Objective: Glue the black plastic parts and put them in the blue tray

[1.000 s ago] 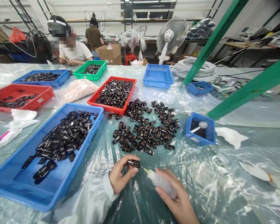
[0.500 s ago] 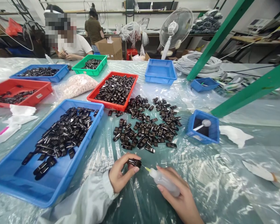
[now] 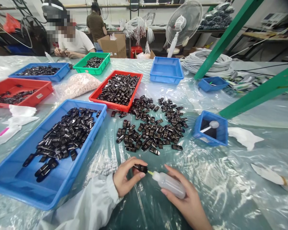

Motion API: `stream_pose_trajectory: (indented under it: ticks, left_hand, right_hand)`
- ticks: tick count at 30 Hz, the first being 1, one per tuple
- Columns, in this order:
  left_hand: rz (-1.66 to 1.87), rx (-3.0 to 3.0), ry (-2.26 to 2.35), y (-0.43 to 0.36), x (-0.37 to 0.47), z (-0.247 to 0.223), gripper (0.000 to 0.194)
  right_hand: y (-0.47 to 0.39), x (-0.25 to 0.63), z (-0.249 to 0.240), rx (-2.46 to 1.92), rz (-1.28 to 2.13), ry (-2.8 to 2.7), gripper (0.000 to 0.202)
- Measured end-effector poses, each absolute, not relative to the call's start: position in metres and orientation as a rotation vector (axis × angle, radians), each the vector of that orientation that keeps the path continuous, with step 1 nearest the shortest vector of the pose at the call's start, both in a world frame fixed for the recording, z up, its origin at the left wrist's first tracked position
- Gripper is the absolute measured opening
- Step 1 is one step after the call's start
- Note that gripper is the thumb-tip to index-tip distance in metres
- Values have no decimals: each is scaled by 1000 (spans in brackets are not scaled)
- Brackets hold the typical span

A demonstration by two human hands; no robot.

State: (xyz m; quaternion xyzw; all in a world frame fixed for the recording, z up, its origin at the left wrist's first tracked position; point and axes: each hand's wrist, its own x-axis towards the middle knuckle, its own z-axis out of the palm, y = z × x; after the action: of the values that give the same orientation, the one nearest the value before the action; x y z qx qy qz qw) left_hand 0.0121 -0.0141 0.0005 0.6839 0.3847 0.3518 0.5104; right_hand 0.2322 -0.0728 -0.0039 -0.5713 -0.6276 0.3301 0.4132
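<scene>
Between the thumb and fingers of my left hand [image 3: 126,179] is a small glossy black plastic piece [image 3: 141,168], its end turned to the right. My right hand [image 3: 186,196] grips a translucent squeeze bottle [image 3: 171,184] lying on its side, with the thumb below and a finger above. The bottle's thin yellowish nozzle [image 3: 150,172] points left and meets the end of the black piece; whether it goes inside is hidden. Beyond both hands lies a loose pile of similar black pieces [image 3: 153,131] on the plastic-covered table [image 3: 220,179].
To the left, a large blue tray [image 3: 53,198] holds many black pieces; a red tray [image 3: 91,98] of them stands behind. On the right are a small blue bin [image 3: 198,138] with a white spoon [image 3: 213,124], and a green post [image 3: 254,95]. A person [image 3: 73,41] sits across the table.
The bottle's nozzle has come up to the end of the black piece, where a thin tip showed in a gap before. My right index finger has lifted slightly; the view has shifted a little.
</scene>
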Motion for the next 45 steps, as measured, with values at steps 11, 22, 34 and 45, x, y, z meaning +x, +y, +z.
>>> stream_pose_trajectory:
  ticks: [11, 22, 34, 45]
  left_hand:
    - [811, 1590, 931, -19, 13, 3, 18]
    - [820, 1588, 908, -20, 14, 5, 18]
    - [808, 1617, 888, -20, 14, 4, 18]
    - [771, 1640, 901, -21, 15, 0, 19]
  right_hand:
    - [-73, 237, -4, -1462, 897, -1380, 19]
    - [-68, 234, 5, -1448, 853, -1344, 17]
    - [-65, 239, 6, -1444, 922, -1362, 11]
    - [-60, 246, 13, -1451, 963, -1429, 4]
